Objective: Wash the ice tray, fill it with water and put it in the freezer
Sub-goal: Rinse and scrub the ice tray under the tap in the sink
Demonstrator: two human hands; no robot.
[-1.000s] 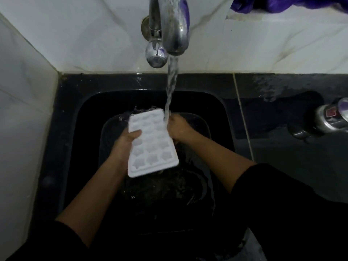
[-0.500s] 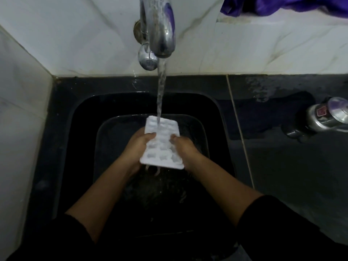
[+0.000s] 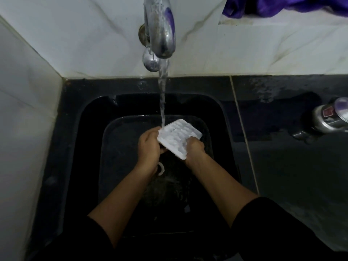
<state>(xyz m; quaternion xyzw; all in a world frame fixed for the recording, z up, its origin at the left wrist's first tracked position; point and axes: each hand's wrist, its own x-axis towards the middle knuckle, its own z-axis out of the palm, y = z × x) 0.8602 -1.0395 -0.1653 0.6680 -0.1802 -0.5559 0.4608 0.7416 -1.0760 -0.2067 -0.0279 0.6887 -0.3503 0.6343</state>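
Turned rightward: white plastic ice tray [image 3: 178, 137], left hand [image 3: 148, 146] and right hand [image 3: 194, 149] fingers gripping edges; black sink [image 3: 90, 87], white marble wall [image 3: 94, 44].

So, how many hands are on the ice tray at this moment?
2. The left hand grips the ice tray at its left end; the right hand grips its near edge. No other hand shows.

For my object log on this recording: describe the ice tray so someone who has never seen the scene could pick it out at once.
Find the black sink under the running tap. Where the water lands, the left hand and right hand grip the ice tray. It is the only white thing in the dark basin, a flat slab with rows of small hollows.
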